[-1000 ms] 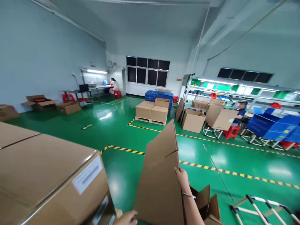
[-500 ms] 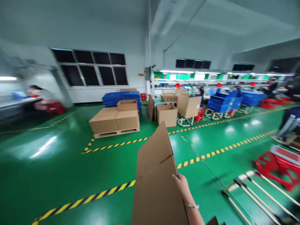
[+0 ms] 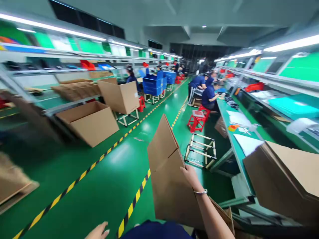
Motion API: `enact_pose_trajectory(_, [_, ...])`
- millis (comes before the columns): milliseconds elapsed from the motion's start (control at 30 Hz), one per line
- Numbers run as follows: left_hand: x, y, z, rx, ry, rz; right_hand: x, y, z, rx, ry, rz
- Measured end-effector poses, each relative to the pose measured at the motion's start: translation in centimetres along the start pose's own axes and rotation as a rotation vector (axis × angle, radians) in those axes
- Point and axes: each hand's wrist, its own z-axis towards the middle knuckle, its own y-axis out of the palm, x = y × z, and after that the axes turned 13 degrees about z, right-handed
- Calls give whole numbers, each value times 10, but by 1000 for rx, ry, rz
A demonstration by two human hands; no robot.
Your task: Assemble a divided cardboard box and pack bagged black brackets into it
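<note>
Cardboard fills our view first: the flattened carton [image 3: 169, 179] stands upright in front of us over the green floor [image 3: 104, 186], not yet opened into a box, with open cartons [image 3: 89, 122] standing left of the striped line and the worktop [image 3: 239, 146] on the right. Our right hand [image 3: 190, 176] grips its right edge, fingers clenched on the board. Our left hand [image 3: 97, 231] hangs free and released, low at the frame's bottom.

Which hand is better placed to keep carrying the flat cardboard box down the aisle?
Right, most likely. The right hand grips the edge of the flattened cardboard box, holding it upright. The left hand hangs low, open, apart from it.
</note>
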Motion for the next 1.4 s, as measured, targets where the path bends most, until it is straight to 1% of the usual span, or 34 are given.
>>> enact_pose_trajectory(67, [-20, -75, 45, 115, 43, 38, -12, -22, 28, 86, 47, -16])
enact_pose_trajectory(133, [-24, -154, 89, 222, 144, 33, -21, -51, 55, 162, 81, -33])
enact_pose_trajectory(200, [-11, -230, 131, 305, 248, 30, -25, -84, 80, 226, 93, -50])
enact_pose_trajectory(267, [18, -299, 172, 355, 324, 55, -26, -119, 105, 283, 91, -74])
enact_pose_trajectory(333, [57, -358, 208, 386, 393, 76, -23, -151, 133, 337, 85, -102])
enact_pose_trajectory(400, [99, -410, 238, 381, 467, 89, -20, -181, 166, 387, 61, -162])
enact_pose_trajectory(467, [140, -459, 263, 354, 540, 116, -17, -207, 205, 416, 42, -280])
enact_pose_trajectory(533, [177, -508, 283, 340, 605, 150, -13, -229, 249, 406, 67, -430])
enact_pose_trajectory(600, [211, -559, 300, 345, 661, 180, -7, -247, 294, 380, 124, -533])
enact_pose_trajectory(667, [244, -612, 315, 368, 715, 195, 2, -260, 338, 357, 167, -582])
enact_pose_trajectory(733, [280, -667, 331, 393, 781, 196, 15, -268, 378, 322, 195, -616])
enact_pose_trajectory(800, [320, -727, 346, 421, 856, 189, 28, -273, 414, 275, 215, -651])
enact_pose_trajectory(833, [343, -759, 352, 448, 900, 185, 35, -276, 430, 254, 221, -666])
enact_pose_trajectory(900, [396, -826, 364, 546, 1013, 174, 45, -285, 459, 229, 232, -686])
enact_pose_trajectory(967, [456, -892, 373, 757, 1215, 160, 55, -299, 481, 224, 252, -694])
enact_pose_trajectory(1000, [488, -922, 378, 830, 1306, 174, 59, -307, 489, 226, 273, -689])
enact_pose_trajectory(1033, [521, -949, 382, 865, 1382, 225, 64, -316, 495, 231, 290, -685])
enact_pose_trajectory(1100, [585, -990, 391, 861, 1435, 393, 74, -330, 500, 286, 305, -716])
enact_pose_trajectory(1133, [613, -1005, 396, 835, 1438, 490, 80, -334, 501, 341, 304, -755])
enact_pose_trajectory(1200, [662, -1026, 404, 755, 1441, 651, 91, -332, 501, 491, 299, -864])
enact_pose_trajectory(1233, [683, -1033, 407, 697, 1449, 711, 96, -327, 502, 572, 308, -917])
enact_pose_trajectory(1300, [715, -1048, 411, 566, 1463, 798, 105, -311, 506, 708, 351, -976])
enact_pose_trajectory(1367, [741, -1062, 414, 446, 1468, 869, 112, -295, 512, 818, 392, -978])
enact_pose_trajectory(1400, [751, -1068, 416, 355, 1479, 903, 116, -290, 515, 865, 400, -960])
